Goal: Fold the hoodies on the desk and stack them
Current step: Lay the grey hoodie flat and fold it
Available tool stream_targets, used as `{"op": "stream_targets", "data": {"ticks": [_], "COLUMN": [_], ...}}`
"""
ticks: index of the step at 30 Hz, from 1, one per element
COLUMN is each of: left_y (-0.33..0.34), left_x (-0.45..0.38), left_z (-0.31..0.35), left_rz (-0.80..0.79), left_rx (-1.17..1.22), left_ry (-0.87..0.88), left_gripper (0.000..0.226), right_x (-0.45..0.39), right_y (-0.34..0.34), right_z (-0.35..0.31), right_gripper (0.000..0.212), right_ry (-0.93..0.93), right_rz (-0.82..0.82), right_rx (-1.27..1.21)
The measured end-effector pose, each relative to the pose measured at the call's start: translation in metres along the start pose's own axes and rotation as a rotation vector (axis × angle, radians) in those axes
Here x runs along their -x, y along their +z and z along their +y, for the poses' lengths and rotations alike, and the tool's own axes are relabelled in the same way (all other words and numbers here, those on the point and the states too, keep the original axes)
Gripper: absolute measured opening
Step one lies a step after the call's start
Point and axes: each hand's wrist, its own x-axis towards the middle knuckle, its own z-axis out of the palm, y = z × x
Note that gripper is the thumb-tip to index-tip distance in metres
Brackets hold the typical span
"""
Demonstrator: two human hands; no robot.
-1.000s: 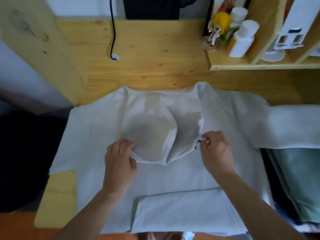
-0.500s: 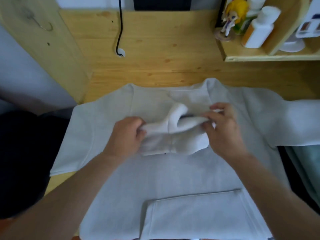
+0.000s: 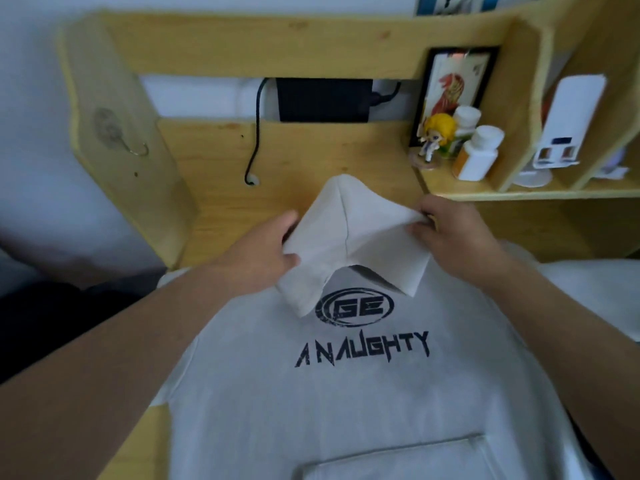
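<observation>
White hoodie (image 3: 363,393) flat on desk (image 3: 214,202), frame center/bottom, print up. L hand (image 3: 263,258) & R hand (image 3: 453,233) each pinch a hood (image 3: 349,237) edge, lifted, prob to spread it flat before folding.

Hoodie (image 3: 363,393) on desk (image 3: 214,161) — hood (image 3: 349,237) (lifted) between both hands.

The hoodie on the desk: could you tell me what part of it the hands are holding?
Both hands hold the hood of the hoodie: left hand and right hand grip its opposite side edges.
</observation>
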Motion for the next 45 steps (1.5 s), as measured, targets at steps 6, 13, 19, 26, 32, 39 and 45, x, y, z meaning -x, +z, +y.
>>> {"op": "stream_targets", "data": {"ticks": [6, 13, 19, 26, 32, 39, 45], "left_y": [0.083, 0.121, 0.144, 0.154, 0.150, 0.105, 0.099], "left_x": [0.086, 0.106, 0.070, 0.058, 0.073, 0.057, 0.068], "left_z": [-0.072, -0.035, -0.012, -0.010, -0.049, -0.006, -0.033], "left_rz": [-0.113, 0.298, 0.127, 0.186, 0.502, 0.492, 0.529], "left_rx": [-0.641, -0.043, -0.133, -0.187, 0.631, 1.423, 1.784], "left_ry": [0.421, -0.217, -0.669, -0.768, -1.113, -0.963, -0.712], "left_gripper": [0.038, 0.010, 0.056, 0.063, 0.038, 0.015, 0.035], "right_x": [0.128, 0.147, 0.126, 0.110, 0.119, 0.096, 0.101], "right_y": [0.074, 0.095, 0.115, 0.123, 0.119, 0.103, 0.098], "right_z": [0.067, 0.038, 0.034, 0.056, 0.074, 0.070, 0.077], "right_gripper": [0.034, 0.013, 0.022, 0.049, 0.045, 0.011, 0.024], "right_ry": [-0.295, 0.491, 0.543, 0.971, 1.096, 1.118, 0.987], "right_rz": [-0.254, 0.052, -0.075, 0.103, 0.023, 0.368, 0.324], "right_rx": [0.321, -0.098, 0.118, -0.030, -0.170, -1.141, -1.454]}}
